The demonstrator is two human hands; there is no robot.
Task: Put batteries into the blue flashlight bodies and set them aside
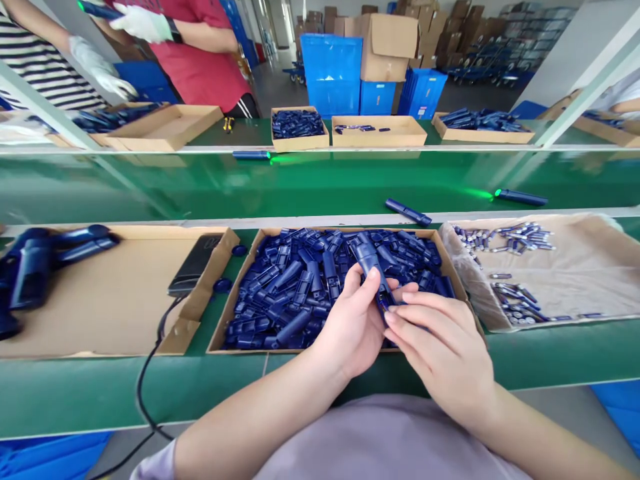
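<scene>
A dark blue flashlight body (366, 252) is held tilted above the middle box, its wide head pointing up and away. My left hand (353, 327) is wrapped round its lower part, thumb on top. The fingertips of my right hand (445, 340) press together at its lower end, where an opening shows; whether they pinch a small part is hidden. Beneath the hands, a cardboard box (215, 343) is full of loose blue plastic parts (300, 287).
At right, a lined box (575, 280) holds small batteries. A left box (135, 267) holds blue flashlights (35, 267) and a black power bank (196, 265) with a cable. Lit flashlights (523, 197) lie on the green belt. Two gloved people stand across the bench.
</scene>
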